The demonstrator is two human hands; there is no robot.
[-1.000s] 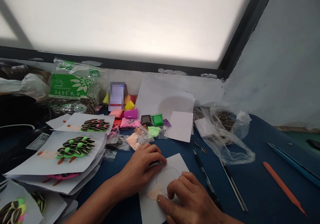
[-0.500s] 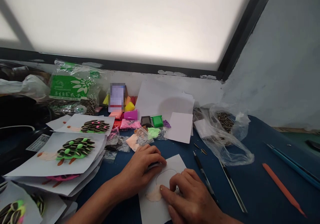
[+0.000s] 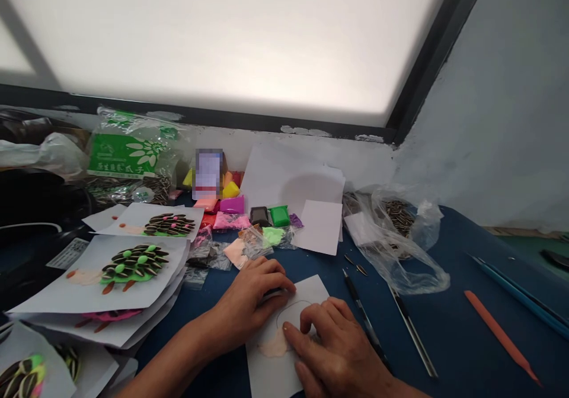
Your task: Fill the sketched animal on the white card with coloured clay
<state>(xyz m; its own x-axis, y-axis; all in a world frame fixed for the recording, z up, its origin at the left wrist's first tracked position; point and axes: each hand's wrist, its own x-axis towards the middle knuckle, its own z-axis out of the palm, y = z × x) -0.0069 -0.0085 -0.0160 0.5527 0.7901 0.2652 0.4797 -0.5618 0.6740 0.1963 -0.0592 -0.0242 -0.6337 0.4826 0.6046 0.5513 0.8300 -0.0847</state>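
A white sheet of paper (image 3: 267,376) lies in front of me, with a rounded pencil-like outline on it. A flat, pale peach piece of modelling clay (image 3: 274,344) is spread on the sheet's left part. My left hand (image 3: 258,294) rests on the upper left of the sheet, fingers loosely stretched, holding nothing. With its index fingertip, my right hand (image 3: 340,342) presses the clay's right edge. Its other fingers are bent and partly hide the drawing; nothing is gripped in it.
On the left are stacked sheets with seed-and-clay hedgehogs (image 3: 133,265). Behind lie coloured clay packets (image 3: 231,220) and a seed bag (image 3: 124,155). A plastic bag of seeds (image 3: 400,220), a pen (image 3: 362,309), a metallic stick (image 3: 413,333), an orange tool (image 3: 502,336) and blue tweezers (image 3: 520,294) lie right.
My right index finger has shifted very slightly left along the clay's edge, and the clay's outline looks a little different. My left hand has stayed put.
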